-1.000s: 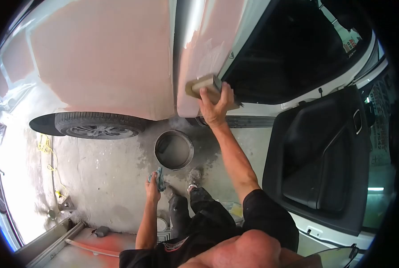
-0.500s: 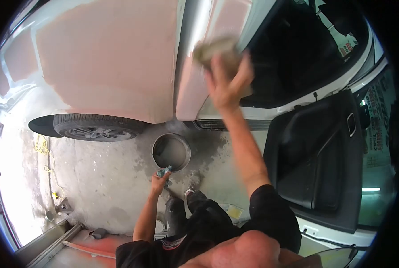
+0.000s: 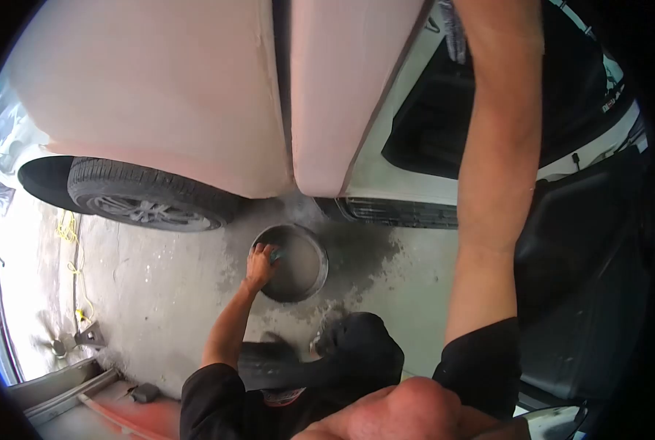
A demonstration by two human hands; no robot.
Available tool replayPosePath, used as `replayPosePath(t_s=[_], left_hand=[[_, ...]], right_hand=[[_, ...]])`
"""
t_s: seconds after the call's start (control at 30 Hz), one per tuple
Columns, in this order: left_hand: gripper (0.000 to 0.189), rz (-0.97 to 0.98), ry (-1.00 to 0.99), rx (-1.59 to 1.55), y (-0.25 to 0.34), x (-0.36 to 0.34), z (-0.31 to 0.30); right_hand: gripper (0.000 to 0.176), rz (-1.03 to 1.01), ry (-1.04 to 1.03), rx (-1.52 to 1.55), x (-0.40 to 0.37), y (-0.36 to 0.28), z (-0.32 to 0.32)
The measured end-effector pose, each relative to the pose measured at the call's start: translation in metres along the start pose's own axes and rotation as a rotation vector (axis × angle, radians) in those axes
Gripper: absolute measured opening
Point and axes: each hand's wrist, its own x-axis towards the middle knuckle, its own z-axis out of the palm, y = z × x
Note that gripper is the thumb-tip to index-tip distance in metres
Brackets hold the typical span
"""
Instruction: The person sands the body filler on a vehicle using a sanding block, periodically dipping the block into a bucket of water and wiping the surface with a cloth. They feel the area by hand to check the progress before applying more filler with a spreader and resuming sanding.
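My left hand (image 3: 259,266) is closed around a crumpled blue-green cloth (image 3: 275,256), most of it hidden by the fingers. It is over the near-left rim of a round dark bucket (image 3: 324,268) with greyish liquid inside. My right arm (image 3: 497,183) stretches up past the top edge, so the right hand is out of view. Near that arm is the open door frame of the car. The pinkish, sanded door panel (image 3: 342,88) and the larger pink side panel (image 3: 159,95) stand ahead of me.
A car wheel (image 3: 148,198) sits left of the bucket. On the right hangs a black door trim (image 3: 584,271). A yellow cord (image 3: 69,227) lies on the wet concrete floor (image 3: 166,293). At lower left lies a red-tinted panel (image 3: 133,414).
My left hand has moved up to the bucket's rim with the cloth. My right hand, which held a beige pad against the panel, has gone up out of view. I have leaned closer.
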Motion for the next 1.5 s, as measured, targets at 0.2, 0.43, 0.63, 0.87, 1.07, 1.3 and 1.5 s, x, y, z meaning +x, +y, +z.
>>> replayPosePath(t_s=[0.2, 0.43, 0.63, 0.87, 1.07, 1.3, 1.5], left_hand=[[0.043, 0.194, 0.032, 0.11, -0.043, 0.037, 0.047], [0.04, 0.477, -0.053, 0.183, -0.115, 0.037, 0.083], [0.037, 0.634, -0.068, 0.121, -0.128, 0.006, 0.068], [0.032, 0.556, 0.031, -0.008, -0.119, 0.014, 0.07], [0.029, 0.58, 0.06, 0.02, -0.123, 0.009, 0.074], [0.029, 0.527, 0.042, 0.018, -0.119, 0.008, 0.071], [0.029, 0.545, 0.043, 0.009, -0.117, 0.007, 0.067]], right_hand=[[0.061, 0.18, -0.246, 0.2, -0.11, -0.024, 0.01], [0.076, 0.067, 0.093, -0.007, -0.258, -0.093, -0.026], [0.076, 0.048, 0.003, -0.001, -0.28, -0.093, -0.036], [0.049, 0.25, -0.138, -0.06, -0.026, -0.034, -0.037], [0.059, 0.081, -0.019, -0.096, -0.166, -0.067, -0.027], [0.05, -0.007, -0.094, -0.064, -0.083, -0.059, -0.029], [0.054, 0.127, -0.185, 0.028, -0.039, -0.048, -0.025]])
